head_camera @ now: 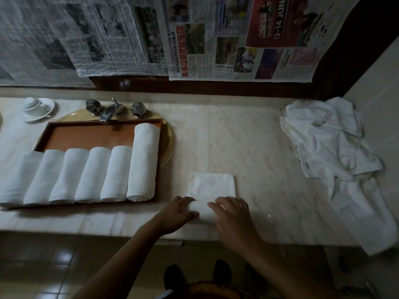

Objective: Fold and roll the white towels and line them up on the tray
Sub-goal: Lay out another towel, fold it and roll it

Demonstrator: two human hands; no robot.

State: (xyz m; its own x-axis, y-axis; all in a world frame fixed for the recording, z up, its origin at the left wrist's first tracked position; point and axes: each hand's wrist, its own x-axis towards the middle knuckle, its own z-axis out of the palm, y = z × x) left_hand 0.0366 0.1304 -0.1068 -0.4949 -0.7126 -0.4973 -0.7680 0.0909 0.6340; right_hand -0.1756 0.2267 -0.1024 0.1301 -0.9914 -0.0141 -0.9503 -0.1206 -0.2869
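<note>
While we roll the towel (pixel 211 184) on the counter (pixel 259 147), just right of the tray (pixel 97 134) and close to the near edge, both hands sit on the rolled part. Our left hand (pixel 178 213) curls round its left end, fingers bent over the top. Our right hand (pixel 234 215) lies across the right part with fingers spread and only lightly bent, pressing rather than gripping. The roll's long axis runs left to right, along the near edge, and the flat part not yet taken up points away to the far side.

We judge several risks. One hand grips and the other only presses, so the roll may run ahead at one end and come out as a cone with a stepped end. Loose turns would let it spring open once we lift it. So close to the edge, a pull toward us could tip it off the counter. The six rolls (pixel 90 175) on the tray lie near to far, so ours needs a quarter turn; without it, ours lies across the line. That row looks to fill the tray's near width, so squeezing one in may knock its neighbours, and the pile (pixel 328 143) at the far right waits
</note>
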